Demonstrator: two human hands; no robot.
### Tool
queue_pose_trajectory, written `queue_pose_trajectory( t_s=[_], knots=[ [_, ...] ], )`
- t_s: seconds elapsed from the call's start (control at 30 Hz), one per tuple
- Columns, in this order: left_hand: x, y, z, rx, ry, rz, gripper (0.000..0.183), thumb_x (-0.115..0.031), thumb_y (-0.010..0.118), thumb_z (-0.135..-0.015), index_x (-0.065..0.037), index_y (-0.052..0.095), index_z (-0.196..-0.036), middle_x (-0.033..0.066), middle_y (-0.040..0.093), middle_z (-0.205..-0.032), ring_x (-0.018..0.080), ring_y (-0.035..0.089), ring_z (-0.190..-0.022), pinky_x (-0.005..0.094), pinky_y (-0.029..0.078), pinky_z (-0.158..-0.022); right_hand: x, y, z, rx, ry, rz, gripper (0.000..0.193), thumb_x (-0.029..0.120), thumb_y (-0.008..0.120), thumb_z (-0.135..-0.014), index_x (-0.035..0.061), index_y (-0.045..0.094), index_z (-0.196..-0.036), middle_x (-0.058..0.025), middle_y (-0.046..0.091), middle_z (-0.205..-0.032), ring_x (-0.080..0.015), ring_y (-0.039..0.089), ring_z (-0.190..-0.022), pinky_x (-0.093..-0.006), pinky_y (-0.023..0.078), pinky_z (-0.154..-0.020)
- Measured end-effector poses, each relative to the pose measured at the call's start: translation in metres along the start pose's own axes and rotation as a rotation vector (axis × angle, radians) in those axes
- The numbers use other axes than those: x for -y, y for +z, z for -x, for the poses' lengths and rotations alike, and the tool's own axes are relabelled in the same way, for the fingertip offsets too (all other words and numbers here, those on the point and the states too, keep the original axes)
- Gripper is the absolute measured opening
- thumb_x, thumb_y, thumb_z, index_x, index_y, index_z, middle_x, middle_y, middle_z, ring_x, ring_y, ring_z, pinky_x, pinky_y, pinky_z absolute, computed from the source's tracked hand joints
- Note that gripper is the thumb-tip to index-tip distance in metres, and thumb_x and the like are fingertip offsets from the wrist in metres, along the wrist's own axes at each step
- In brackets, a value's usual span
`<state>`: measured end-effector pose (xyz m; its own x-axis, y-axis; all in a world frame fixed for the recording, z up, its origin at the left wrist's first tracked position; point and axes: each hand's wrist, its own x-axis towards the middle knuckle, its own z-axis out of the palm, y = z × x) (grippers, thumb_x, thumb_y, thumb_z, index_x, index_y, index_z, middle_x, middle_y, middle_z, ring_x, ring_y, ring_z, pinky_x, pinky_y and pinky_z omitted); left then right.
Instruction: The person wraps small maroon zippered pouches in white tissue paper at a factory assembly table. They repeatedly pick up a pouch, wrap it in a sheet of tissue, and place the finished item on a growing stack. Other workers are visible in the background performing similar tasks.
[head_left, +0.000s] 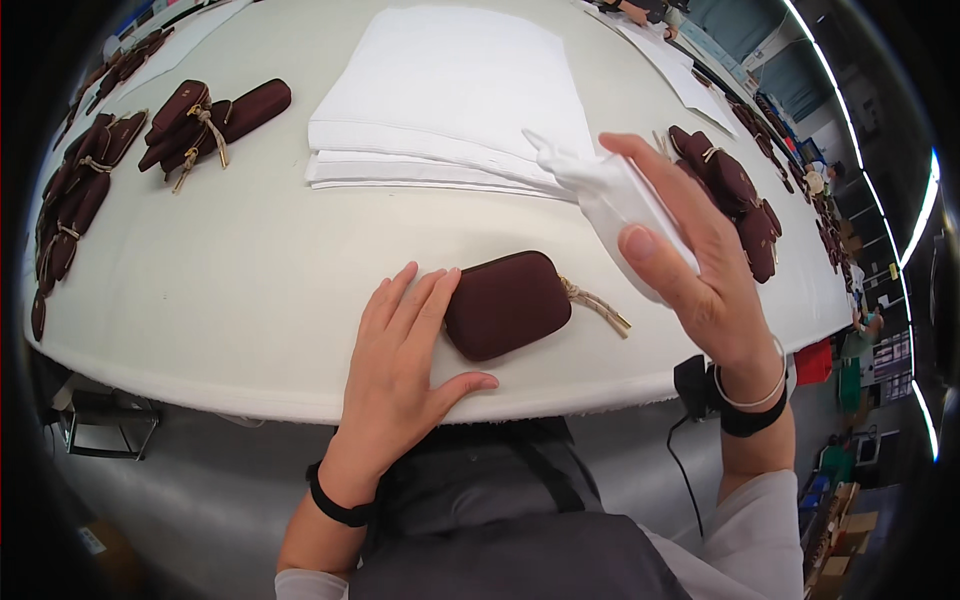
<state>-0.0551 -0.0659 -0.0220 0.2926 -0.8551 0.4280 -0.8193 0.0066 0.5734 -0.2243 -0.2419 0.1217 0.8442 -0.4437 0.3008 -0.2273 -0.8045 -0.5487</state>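
A small dark maroon zip pouch [508, 305] with rounded corners lies flat on the table near its front edge. A beige cord pull with gold tips [603, 306] sticks out from its right end. My left hand [398, 350] rests palm down at the pouch's left end, fingers stretched out and fingertips at its edge. Above the table, to the right of the pouch, my right hand [690, 255] grips a bunched white cloth [625, 205] between thumb and fingers. One corner of the cloth points up to the left. Whether anything is inside the cloth I cannot tell.
A stack of large white sheets [450, 90] lies at the table's middle back. More maroon pouches are piled at the left [205, 125] and at the right [725, 180]. The pale table's front edge [270, 408] curves before me. Another person [650, 12] is at the far side.
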Motion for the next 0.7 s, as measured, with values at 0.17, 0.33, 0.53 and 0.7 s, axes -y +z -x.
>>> queue_pose_trajectory(
  t_s=[0.17,0.33,0.53,0.7],
  knots=[
    [-0.004,0.005,-0.004,0.003,0.049,0.026,0.081,-0.032,0.088,-0.068,-0.003,0.056,-0.137,0.0132,0.061,-0.129,0.0372,0.050,-0.130,0.0485,0.039,-0.112,-0.016,0.054,0.038,-0.079,0.006,0.401,0.065,0.039,0.072,-0.089,0.0078,0.053,-0.142,-0.0210,0.052,-0.134,-0.0399,0.051,-0.116,-0.0443,0.045,-0.099],
    [-0.008,0.004,0.002,-0.020,0.029,0.068,0.071,-0.029,0.089,-0.068,-0.006,0.062,-0.130,0.0108,0.065,-0.121,0.0346,0.056,-0.121,0.0456,0.045,-0.104,-0.026,0.085,0.047,-0.037,0.080,0.357,0.069,0.045,0.072,-0.088,0.0125,0.051,-0.145,-0.0212,0.050,-0.136,-0.0406,0.051,-0.115,-0.0462,0.052,-0.091],
    [-0.024,0.015,0.021,-0.100,0.068,0.020,0.062,-0.026,0.091,-0.061,-0.008,0.070,-0.116,0.0078,0.070,-0.111,0.0310,0.062,-0.113,0.0421,0.053,-0.092,-0.033,0.026,0.047,-0.131,0.161,-0.131,0.066,0.043,0.063,-0.097,0.0044,0.047,-0.148,-0.0196,0.051,-0.146,-0.0363,0.051,-0.130,-0.0411,0.038,-0.111],
    [-0.023,0.017,0.023,-0.122,0.110,0.063,0.055,-0.025,0.091,-0.061,-0.009,0.073,-0.110,0.0074,0.072,-0.103,0.0316,0.064,-0.109,0.0416,0.055,-0.087,-0.008,0.008,0.047,-0.562,0.037,-0.117,0.074,0.049,0.057,-0.099,-0.0040,0.043,-0.148,-0.0207,0.050,-0.145,-0.0283,0.047,-0.134,-0.0390,0.035,-0.113]
  ],
)
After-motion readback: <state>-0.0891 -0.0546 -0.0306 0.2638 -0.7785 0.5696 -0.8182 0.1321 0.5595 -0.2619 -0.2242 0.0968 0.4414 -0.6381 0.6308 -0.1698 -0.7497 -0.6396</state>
